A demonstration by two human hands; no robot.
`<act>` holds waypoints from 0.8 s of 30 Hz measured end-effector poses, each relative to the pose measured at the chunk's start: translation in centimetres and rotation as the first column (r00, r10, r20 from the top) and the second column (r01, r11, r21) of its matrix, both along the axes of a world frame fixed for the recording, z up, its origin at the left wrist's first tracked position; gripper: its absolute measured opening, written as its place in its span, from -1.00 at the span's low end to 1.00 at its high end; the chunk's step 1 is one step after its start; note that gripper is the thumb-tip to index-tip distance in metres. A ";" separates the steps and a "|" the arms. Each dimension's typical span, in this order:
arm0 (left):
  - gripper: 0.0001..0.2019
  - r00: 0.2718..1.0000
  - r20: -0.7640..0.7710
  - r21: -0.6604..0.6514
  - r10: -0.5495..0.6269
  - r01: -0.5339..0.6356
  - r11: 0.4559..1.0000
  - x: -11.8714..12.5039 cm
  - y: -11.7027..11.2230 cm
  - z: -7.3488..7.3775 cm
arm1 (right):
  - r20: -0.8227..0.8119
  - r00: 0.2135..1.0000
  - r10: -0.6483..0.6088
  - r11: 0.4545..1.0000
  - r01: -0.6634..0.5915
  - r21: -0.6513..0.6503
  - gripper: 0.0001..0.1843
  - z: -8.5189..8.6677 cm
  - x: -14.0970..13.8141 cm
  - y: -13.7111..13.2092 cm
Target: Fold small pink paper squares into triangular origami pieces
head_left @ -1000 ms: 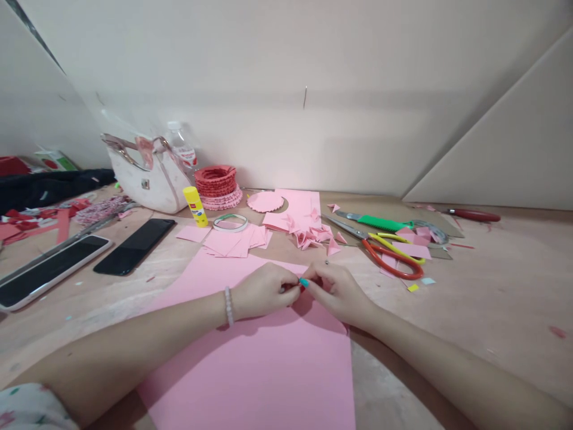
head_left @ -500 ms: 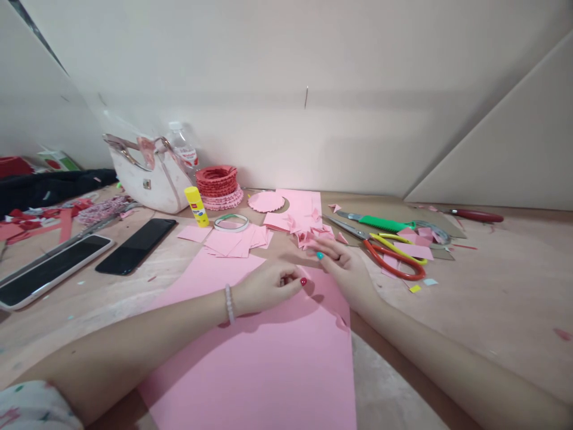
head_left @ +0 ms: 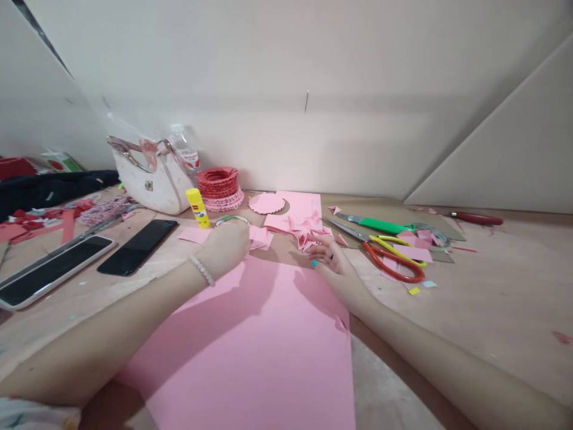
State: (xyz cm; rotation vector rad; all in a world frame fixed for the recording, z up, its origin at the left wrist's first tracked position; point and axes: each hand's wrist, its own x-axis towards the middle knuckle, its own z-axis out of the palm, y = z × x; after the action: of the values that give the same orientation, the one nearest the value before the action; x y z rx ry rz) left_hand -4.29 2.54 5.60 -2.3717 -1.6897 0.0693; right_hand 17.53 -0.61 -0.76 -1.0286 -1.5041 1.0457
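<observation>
Big pink sheet (head_left: 259, 358) under my forearms. Right hand (head_left: 338, 272) rests around 1 o'clock, thumb and fingers a bit apart. Left hand (head_left: 226, 248) is at 11, right over the pink squares (head_left: 261, 237) — so it's way nearer them. They poke out at its 3 o'clock; can't tell the pile's long axis or whether I've pinched one — fingertips hidden. Folded pink bits (head_left: 308, 228) lie toward my right hand's 11.

We see soft, moderate light, apparently from overhead. Diffuse shadows lie across the pink sheet (head_left: 268, 364) beneath the forearms (head_left: 129, 316). The left grip (head_left: 227, 248) looks slightly blurred; wide-angle distortion stretches our frame's edges.
</observation>
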 end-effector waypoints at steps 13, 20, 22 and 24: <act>-0.73 0.988 -0.152 -0.095 -0.001 -0.014 0.995 -1.6 1.1 0.4 | 0.034 0.999 0.004 1.000 -0.004 -0.001 -0.65 -0.1 0.0 -0.2; -0.70 0.999 -0.047 -0.017 0.007 -0.008 1.000 -1.8 0.8 1.0 | 0.041 0.999 -0.006 1.000 0.006 -0.006 -0.68 0.1 -0.1 -0.4; -0.72 0.998 -0.051 -0.021 0.039 -0.040 0.999 -1.7 0.6 1.3 | 0.048 0.999 -0.012 1.000 0.012 -0.011 -0.68 0.1 -0.1 -0.3; -0.75 0.997 -0.052 -0.013 0.059 -0.060 0.998 -1.5 0.3 1.8 | 0.060 0.998 -0.019 1.000 0.020 -0.012 -0.69 0.0 0.0 -0.3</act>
State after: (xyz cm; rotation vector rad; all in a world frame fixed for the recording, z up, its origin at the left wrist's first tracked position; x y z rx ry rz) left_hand -5.83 2.88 7.36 -2.3094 -1.7413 0.1524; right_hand 17.51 -0.90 -0.75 -1.0898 -1.5342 1.0199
